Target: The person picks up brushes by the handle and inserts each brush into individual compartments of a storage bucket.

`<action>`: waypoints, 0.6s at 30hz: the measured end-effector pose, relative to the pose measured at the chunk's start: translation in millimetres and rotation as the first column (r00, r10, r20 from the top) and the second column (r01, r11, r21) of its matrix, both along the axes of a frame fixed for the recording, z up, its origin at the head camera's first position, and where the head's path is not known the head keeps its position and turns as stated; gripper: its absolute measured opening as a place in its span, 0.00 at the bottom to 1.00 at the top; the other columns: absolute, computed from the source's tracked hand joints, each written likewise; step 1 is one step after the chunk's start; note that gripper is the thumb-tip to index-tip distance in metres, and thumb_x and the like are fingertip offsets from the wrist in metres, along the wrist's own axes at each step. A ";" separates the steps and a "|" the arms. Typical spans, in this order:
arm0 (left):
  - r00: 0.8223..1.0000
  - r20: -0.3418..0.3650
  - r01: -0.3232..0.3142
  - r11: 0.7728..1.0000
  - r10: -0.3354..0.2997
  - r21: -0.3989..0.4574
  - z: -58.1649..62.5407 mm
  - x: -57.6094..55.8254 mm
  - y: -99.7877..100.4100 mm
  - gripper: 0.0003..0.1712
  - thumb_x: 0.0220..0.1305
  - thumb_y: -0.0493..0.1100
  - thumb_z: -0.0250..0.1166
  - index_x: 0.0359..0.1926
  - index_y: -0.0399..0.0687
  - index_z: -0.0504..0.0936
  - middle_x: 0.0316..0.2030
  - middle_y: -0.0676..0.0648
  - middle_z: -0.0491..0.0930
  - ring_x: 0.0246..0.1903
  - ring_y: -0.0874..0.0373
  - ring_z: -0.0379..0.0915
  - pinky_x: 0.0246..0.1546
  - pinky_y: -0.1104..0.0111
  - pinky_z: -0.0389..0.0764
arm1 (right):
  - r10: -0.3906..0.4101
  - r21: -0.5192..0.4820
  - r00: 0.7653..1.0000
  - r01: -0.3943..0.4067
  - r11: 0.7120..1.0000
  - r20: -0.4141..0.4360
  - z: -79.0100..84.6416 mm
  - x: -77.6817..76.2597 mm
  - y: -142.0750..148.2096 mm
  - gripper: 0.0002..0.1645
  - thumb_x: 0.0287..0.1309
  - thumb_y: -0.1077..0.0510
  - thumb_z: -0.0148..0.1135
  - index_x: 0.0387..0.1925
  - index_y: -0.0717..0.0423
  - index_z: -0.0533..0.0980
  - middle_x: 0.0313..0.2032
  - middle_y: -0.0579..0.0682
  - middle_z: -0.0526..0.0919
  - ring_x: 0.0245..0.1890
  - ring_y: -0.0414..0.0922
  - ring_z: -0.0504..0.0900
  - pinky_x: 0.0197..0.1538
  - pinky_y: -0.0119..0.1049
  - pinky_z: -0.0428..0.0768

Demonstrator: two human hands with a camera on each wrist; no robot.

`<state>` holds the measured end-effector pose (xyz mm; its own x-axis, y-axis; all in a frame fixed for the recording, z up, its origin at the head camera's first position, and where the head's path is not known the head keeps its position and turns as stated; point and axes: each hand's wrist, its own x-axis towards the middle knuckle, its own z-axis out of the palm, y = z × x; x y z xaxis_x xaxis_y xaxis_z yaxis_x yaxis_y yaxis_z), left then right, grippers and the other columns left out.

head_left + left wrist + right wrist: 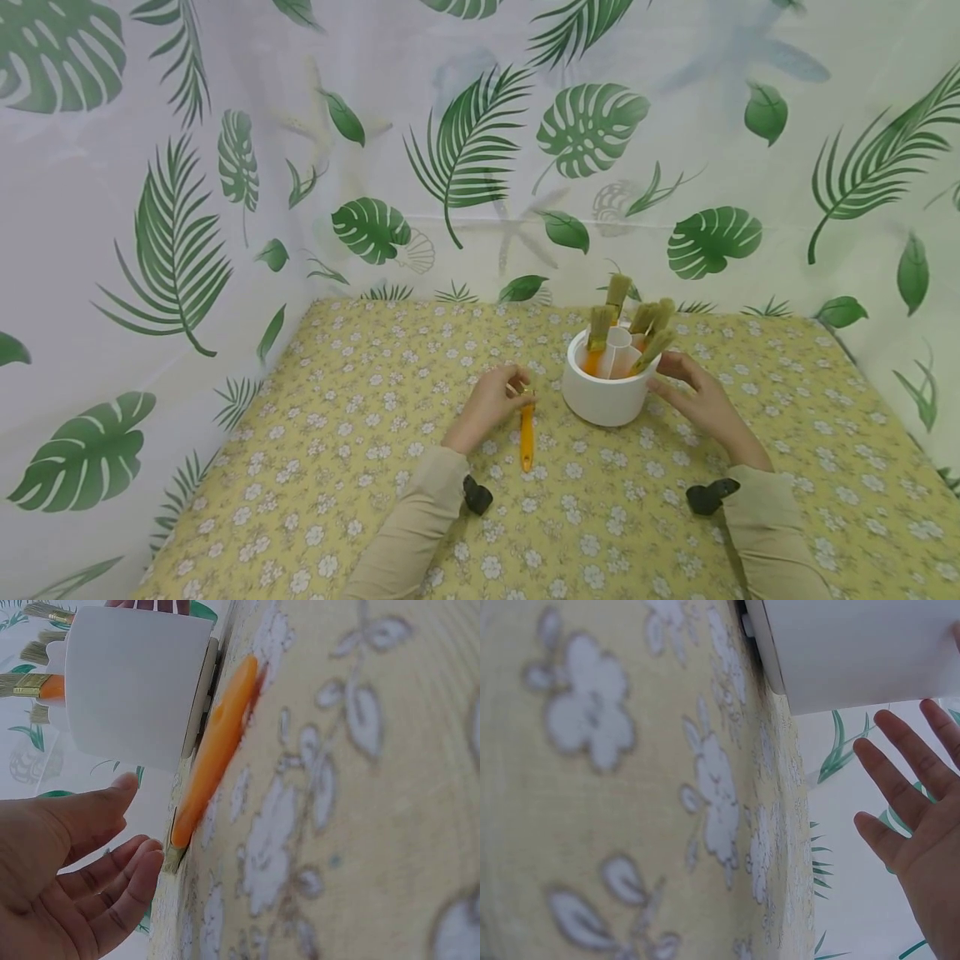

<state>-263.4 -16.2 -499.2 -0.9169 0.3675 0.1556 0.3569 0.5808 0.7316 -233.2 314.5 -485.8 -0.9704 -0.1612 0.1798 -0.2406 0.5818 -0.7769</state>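
Note:
A paintbrush with an orange handle lies on the cloth, its bristle end pointing away from me. My left hand hovers right by that bristle end. In the left wrist view its thumb and loosely bent fingers stand apart, with nothing between them. To the right is a round white holder with upright paintbrushes, bristles up, around a pale tube-like divider. At the holder's right side is my right hand, its fingers extended and spread, fingertips right at the wall in the right wrist view.
A yellow flowered cloth covers the table. Behind it and at the left hangs a white curtain printed with green leaves. Dark wrist devices sit at both sleeve cuffs.

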 end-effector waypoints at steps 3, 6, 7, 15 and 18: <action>1.000 0.013 0.007 1.000 -0.007 -0.017 -0.3 0.5 -0.5 0.16 0.58 0.46 0.66 0.44 0.45 0.78 0.38 0.47 0.79 0.34 0.61 0.75 0.32 0.74 0.77 | -0.009 0.002 1.000 0.009 1.000 -0.001 -0.6 -0.1 0.1 0.38 0.62 0.44 0.56 0.67 0.55 0.57 0.62 0.61 0.66 0.61 0.62 0.64 0.55 0.65 0.66; 0.999 0.031 0.006 1.000 -0.006 -0.022 -0.2 1.4 -0.7 0.17 0.58 0.46 0.67 0.45 0.44 0.77 0.38 0.47 0.79 0.34 0.60 0.74 0.31 0.74 0.77 | -0.016 0.007 1.000 0.016 1.000 -0.006 -1.3 -0.5 0.7 0.37 0.62 0.43 0.55 0.67 0.54 0.58 0.61 0.61 0.67 0.61 0.62 0.64 0.54 0.64 0.67; 0.999 0.036 0.005 1.000 -0.004 -0.024 -0.7 1.4 -0.9 0.17 0.57 0.46 0.67 0.46 0.44 0.77 0.37 0.47 0.79 0.34 0.60 0.74 0.30 0.74 0.76 | -0.018 0.007 1.000 0.018 1.000 -0.007 -1.3 -0.5 0.7 0.37 0.62 0.43 0.55 0.67 0.54 0.58 0.61 0.62 0.67 0.61 0.62 0.64 0.54 0.64 0.67; 0.998 0.064 -0.006 1.000 0.008 -0.029 -1.5 2.6 -0.6 0.19 0.56 0.46 0.68 0.46 0.42 0.75 0.32 0.48 0.76 0.29 0.61 0.69 0.26 0.73 0.73 | -0.002 -0.007 1.000 0.002 1.000 0.006 -2.1 -0.4 0.8 0.37 0.62 0.43 0.55 0.67 0.54 0.57 0.61 0.61 0.66 0.61 0.62 0.63 0.54 0.64 0.67; 0.997 0.072 -0.012 0.999 0.015 -0.037 -1.9 3.2 0.0 0.20 0.56 0.46 0.68 0.45 0.41 0.75 0.30 0.50 0.74 0.27 0.61 0.67 0.25 0.73 0.71 | 0.007 -0.015 1.000 -0.007 1.000 0.022 -2.7 -0.7 1.4 0.38 0.62 0.44 0.55 0.68 0.53 0.56 0.62 0.61 0.66 0.62 0.62 0.62 0.55 0.64 0.67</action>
